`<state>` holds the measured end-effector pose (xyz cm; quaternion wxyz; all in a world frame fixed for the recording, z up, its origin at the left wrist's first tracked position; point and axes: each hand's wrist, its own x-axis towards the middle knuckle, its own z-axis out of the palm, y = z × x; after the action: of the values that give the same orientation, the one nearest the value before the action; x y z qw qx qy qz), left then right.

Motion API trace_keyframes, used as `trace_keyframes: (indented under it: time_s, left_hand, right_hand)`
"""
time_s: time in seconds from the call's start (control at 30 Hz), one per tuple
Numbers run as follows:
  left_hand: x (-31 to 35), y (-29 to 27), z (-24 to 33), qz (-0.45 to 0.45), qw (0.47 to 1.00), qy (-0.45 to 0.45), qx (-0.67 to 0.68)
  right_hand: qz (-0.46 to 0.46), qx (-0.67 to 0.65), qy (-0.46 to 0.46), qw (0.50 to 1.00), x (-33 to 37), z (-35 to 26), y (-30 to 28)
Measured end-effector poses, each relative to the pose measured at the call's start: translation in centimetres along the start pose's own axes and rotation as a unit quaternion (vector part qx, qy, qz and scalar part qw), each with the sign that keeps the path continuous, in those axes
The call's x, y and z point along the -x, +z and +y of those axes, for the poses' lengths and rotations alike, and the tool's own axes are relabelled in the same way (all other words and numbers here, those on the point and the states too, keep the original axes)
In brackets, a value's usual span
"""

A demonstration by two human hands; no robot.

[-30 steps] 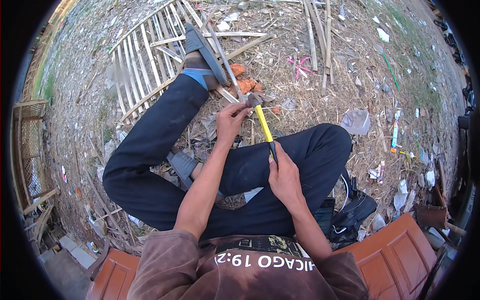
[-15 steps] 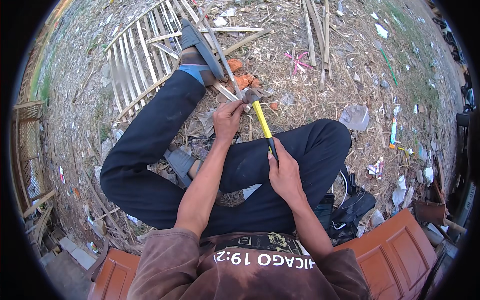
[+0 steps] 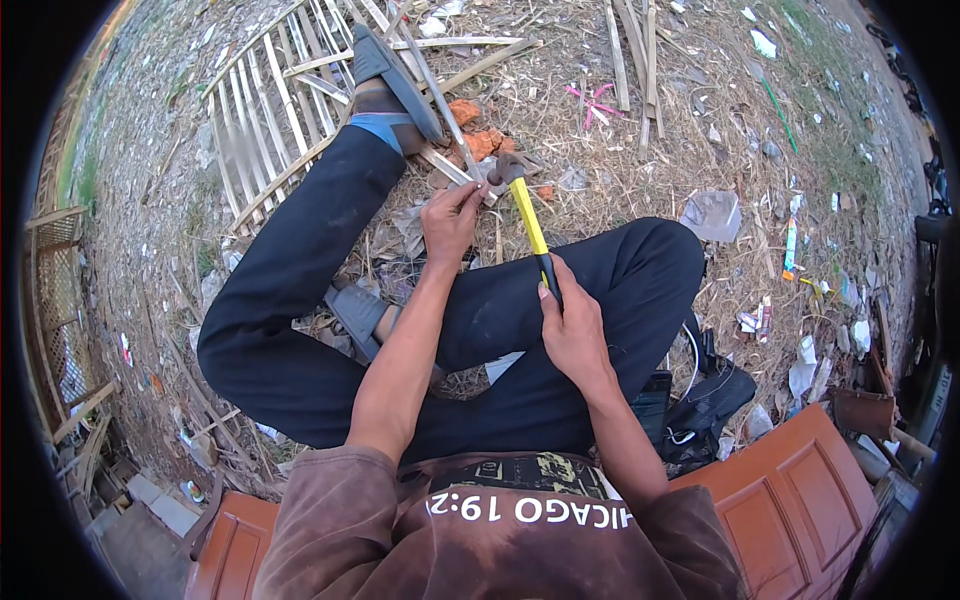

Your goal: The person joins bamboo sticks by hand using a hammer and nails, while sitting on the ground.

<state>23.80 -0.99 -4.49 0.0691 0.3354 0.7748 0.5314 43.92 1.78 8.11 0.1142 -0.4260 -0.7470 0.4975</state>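
Dry straw, bamboo splinters and scraps of litter cover the bare ground point(image 3: 700, 130) on which the person sits, one leg stretched forward and the other folded under. At the far left of the ground lies a frame of pale bamboo slats point(image 3: 262, 120), and the sandalled foot point(image 3: 385, 85) of the outstretched leg rests on its near edge. Just beyond the foot, pieces of broken orange brick point(image 3: 478, 140) sit among the straw.

The right hand point(image 3: 572, 325) is closed around the black grip of a hammer point(image 3: 528, 215) with a yellow handle, fingers wrapped tight and the thumb lying along the shaft. The hammer points away from the body, and its dark metal head hangs just above a thin bamboo strip point(image 3: 452, 165) near the brick pieces. The left hand point(image 3: 450, 215) reaches forward beside the hammer head, its fingertips pressed together on the strip's end; what exactly they pinch is too small to tell.

A crumpled clear plastic bag point(image 3: 712, 212) lies on the ground past the right knee. A black bag point(image 3: 705, 400) rests by the right hip, next to a reddish-brown panelled door point(image 3: 800, 500) lying flat at the near right corner.
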Motion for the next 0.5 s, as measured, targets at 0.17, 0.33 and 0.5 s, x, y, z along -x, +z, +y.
trace_keyframes:
  time_s: [0.17,0.33,0.5]
  left_hand:
    - [-0.53,-0.21,-0.35,-0.008,0.998,0.04,-0.051]
    - [-0.53,-0.22,-0.37,0.007,0.992,0.1,-0.072]
    - [-0.31,-0.07,-0.27,0.013,0.994,0.085,-0.073]
  right_hand:
    - [0.008,0.002,-0.021,1.0,0.04,0.38,0.11]
    - [0.033,0.063,-0.107,0.992,0.4,0.37,0.15]
    - [0.005,0.126,-0.116,0.985,0.12,-0.04,0.02]
